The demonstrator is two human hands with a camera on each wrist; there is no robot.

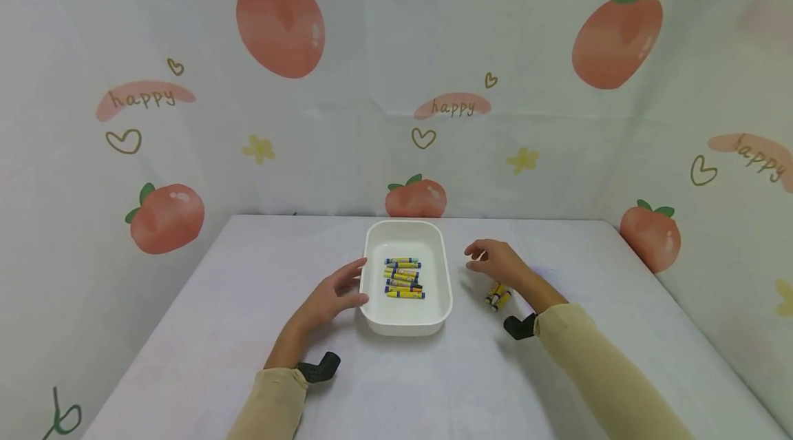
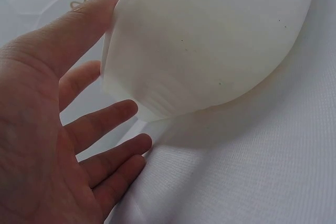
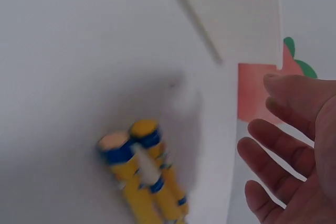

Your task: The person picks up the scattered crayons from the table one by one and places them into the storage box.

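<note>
A white plastic tray (image 1: 405,325) stands near the middle of the table, with several yellow-and-blue wrapped crayons (image 1: 405,295) lying in a column inside it. My left hand (image 1: 328,299) is at the tray's left side, thumb and fingers spread along its rim and wall. In the left wrist view the fingertips (image 2: 123,109) touch or nearly touch the tray's outer wall (image 2: 210,40). To the right of the tray my right hand (image 1: 498,262) hovers with loosely bent fingers and nothing between them. Just below it a small pile of crayons (image 1: 498,296) lies on the cloth; the right wrist view shows these crayons (image 3: 144,171) close up.
A white cloth covers the table (image 1: 396,385). Behind it hangs a pale backdrop (image 1: 365,151) printed with red fruit, hearts and lettering. Each wrist carries a small black camera mount, the left mount (image 1: 319,368) and the right mount (image 1: 520,327).
</note>
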